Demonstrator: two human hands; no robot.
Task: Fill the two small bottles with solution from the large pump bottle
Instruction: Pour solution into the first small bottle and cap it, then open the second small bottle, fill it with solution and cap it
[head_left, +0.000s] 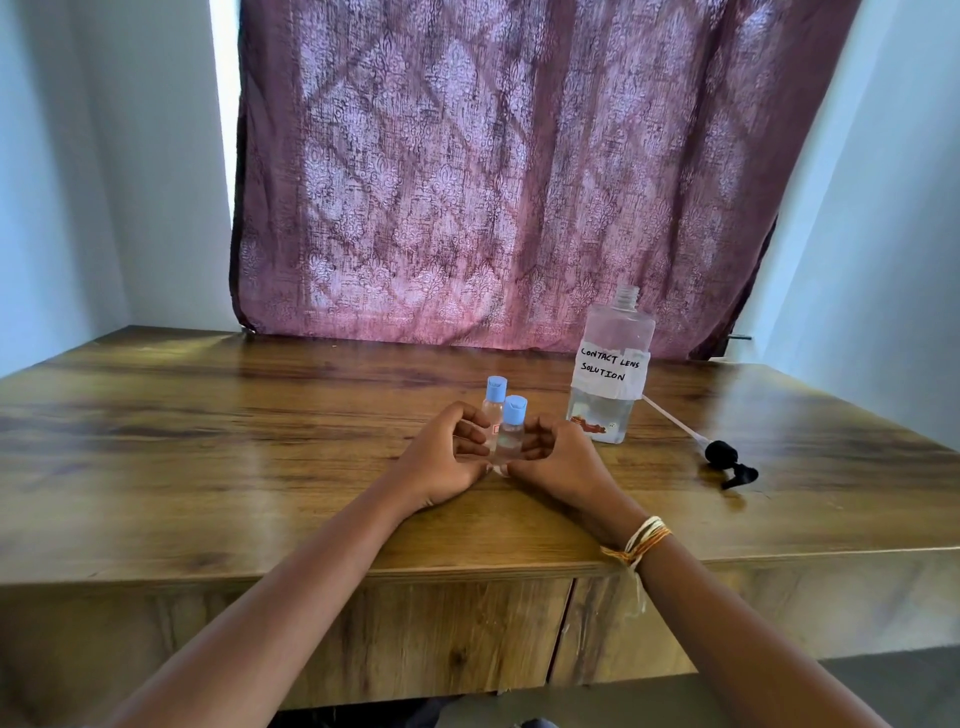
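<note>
Here, nearest to me, two bare forearms reach over the front edge of the wooden table, the right wrist wrapped in a bundle of threads. The left hand and right hand rest on the tabletop facing each other, fingers curled inward around the near small bottle, which stands upright between them with its blue cap on. The left fingers seem to touch its side; whether the right fingertips press it or merely cup it I cannot quite tell. The second small bottle, also capped, stands just behind and slightly left of the first, touching or nearly so.

Both look closed, with clear liquid visible in the near one, so I judge the filling done or close to it. To finish well, each flip cap should be pressed fully shut while the other hand steadies the base, keeping the pair upright.

Further back on the right stands the large bottle, labelled contact lens solution, neck open, part full. Its black pump lies on the table to its right. Behind hangs a purple patterned curtain.
</note>
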